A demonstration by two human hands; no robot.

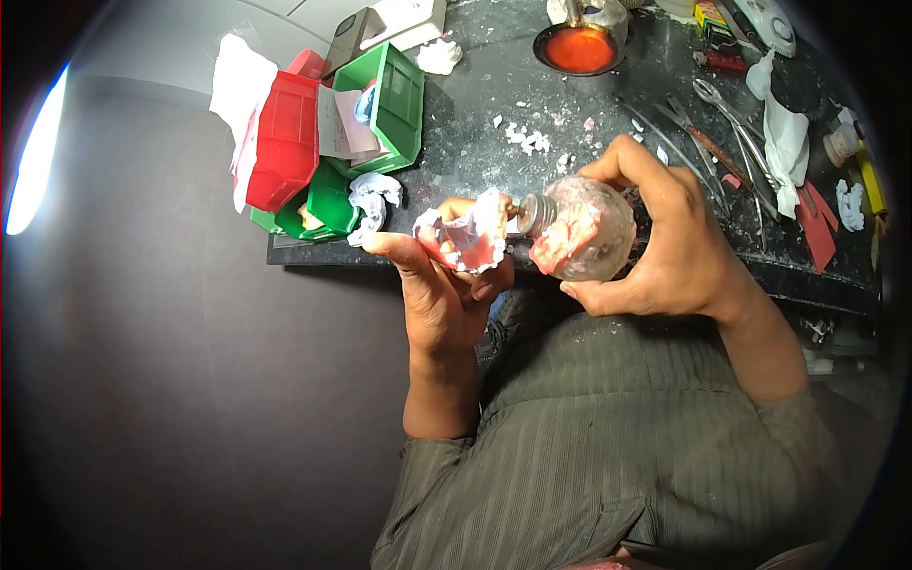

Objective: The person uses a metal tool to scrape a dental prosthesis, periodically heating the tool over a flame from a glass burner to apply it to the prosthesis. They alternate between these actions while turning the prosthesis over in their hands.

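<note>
My left hand [432, 299] holds a white and pink dental cast [486, 242], with the fingers behind and under it and the thumb stretched out to the left. My right hand [679, 237] is closed around the round body of a glass spirit lamp [616, 242]. Pink wax is smeared over the glass. Tipped on its side, the lamp points its metal neck [540, 214] left, the tip right at the cast's right edge. Both things are held up in front of the dark bench's [465, 123] near edge.
Red [288, 142] and green bins [404, 104] stand at the left, near a white plaster piece [378, 195]. A pan [579, 49] of orange-red material lies at the back. White crumbs [527, 140], metal tools [736, 114] and red wax sheets [815, 233] are on the bench.
</note>
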